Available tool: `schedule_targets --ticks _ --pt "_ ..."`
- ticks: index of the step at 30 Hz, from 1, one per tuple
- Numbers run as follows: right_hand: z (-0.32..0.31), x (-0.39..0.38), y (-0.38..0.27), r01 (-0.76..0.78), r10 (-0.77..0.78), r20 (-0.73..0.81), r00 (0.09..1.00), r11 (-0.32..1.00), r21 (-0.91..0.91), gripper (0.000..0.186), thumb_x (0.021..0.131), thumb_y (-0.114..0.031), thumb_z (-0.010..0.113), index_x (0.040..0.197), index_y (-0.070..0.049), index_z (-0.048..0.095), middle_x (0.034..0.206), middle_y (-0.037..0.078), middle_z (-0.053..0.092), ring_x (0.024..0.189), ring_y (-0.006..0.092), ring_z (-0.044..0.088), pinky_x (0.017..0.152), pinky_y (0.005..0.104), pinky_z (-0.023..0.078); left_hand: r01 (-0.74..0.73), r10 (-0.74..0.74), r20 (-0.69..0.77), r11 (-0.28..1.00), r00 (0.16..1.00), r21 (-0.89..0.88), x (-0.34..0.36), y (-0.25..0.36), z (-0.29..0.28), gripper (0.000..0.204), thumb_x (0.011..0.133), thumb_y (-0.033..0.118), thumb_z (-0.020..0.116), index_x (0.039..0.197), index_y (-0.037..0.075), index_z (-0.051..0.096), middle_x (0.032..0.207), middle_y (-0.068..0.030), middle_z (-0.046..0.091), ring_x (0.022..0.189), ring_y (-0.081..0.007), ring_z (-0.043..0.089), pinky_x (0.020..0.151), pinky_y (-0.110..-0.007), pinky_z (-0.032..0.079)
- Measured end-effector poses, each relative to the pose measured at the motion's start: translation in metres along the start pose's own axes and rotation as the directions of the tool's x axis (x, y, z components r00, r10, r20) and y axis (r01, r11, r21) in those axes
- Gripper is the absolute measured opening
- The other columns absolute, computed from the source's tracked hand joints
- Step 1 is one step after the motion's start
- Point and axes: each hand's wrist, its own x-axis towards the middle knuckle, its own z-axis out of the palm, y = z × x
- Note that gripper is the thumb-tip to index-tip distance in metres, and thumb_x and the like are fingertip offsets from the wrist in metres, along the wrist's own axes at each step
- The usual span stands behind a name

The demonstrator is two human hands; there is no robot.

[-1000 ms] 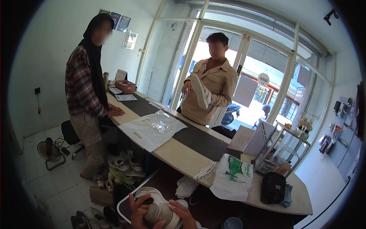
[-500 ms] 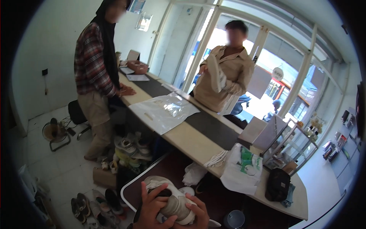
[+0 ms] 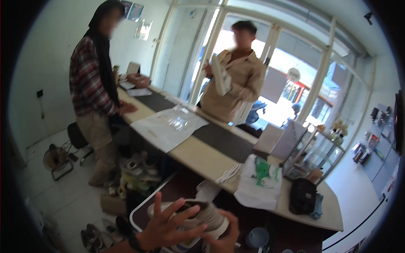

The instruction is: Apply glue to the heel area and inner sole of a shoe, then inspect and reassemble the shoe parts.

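Sneaker (image 3: 198, 219): a pale grey-white shoe with a dark opening at the top and a thick light sole; you hold it low in front of you, between your two hands, above the dark shelf under the counter.
Left hand (image 3: 168, 227): your fingers are spread wide and laid flat over the near side of the sneaker, palm against its upper; a dark band sits at your wrist.
Right hand (image 3: 223, 240): it cups the shoe from below at the sole end, thumb up along the side; only part of it shows at the lower edge.
Progress: as far as you can judge, the shoe is lifted and in hand, not set down anywhere yet.
Materials: the upper looks soft and matte, the sole smooth and rubbery.
Beyond your hands: a long tan counter (image 3: 202, 158) with a dark strip, a clear plastic bag (image 3: 168, 124) lying flat on it, and a white bag with green print (image 3: 261, 183) to the right of your right hand.
People: one in a plaid shirt (image 3: 90, 84) leans on the counter; another in a beige shirt (image 3: 238, 82) holds up a white shoe (image 3: 221, 78).
Floor left of your left hand: more pairs of shoes (image 3: 135, 168).
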Motion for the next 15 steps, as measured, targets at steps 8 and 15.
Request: schedule_targets --ticks 8,15 --pt "-0.009 -0.004 0.010 -0.251 0.268 -0.033 0.963 0.933 0.257 0.081 0.063 -0.017 0.087 0.129 0.000 0.042 0.118 0.012 0.055 0.107 0.0200 0.057 0.094 0.0336 0.046 0.089 -0.089 0.026 0.996 0.996 0.033 -0.032 -0.001 0.012 0.030 0.082 0.031 0.071 0.109 0.038 0.060 0.138 0.0028 0.047 0.137 -0.0274 0.034 0.114 -0.068 0.011" --pt "-0.007 0.003 0.011 -0.283 0.340 -0.068 0.938 0.862 0.421 0.080 0.065 -0.019 0.086 0.130 -0.001 0.041 0.116 0.010 0.056 0.106 0.0179 0.057 0.096 0.0324 0.045 0.399 -0.425 -0.115 0.896 0.898 -0.193 -0.055 -0.014 0.011 0.077 0.069 0.050 0.081 0.133 0.025 0.046 0.146 -0.0175 0.033 0.138 -0.0379 0.029 0.114 -0.062 0.013"
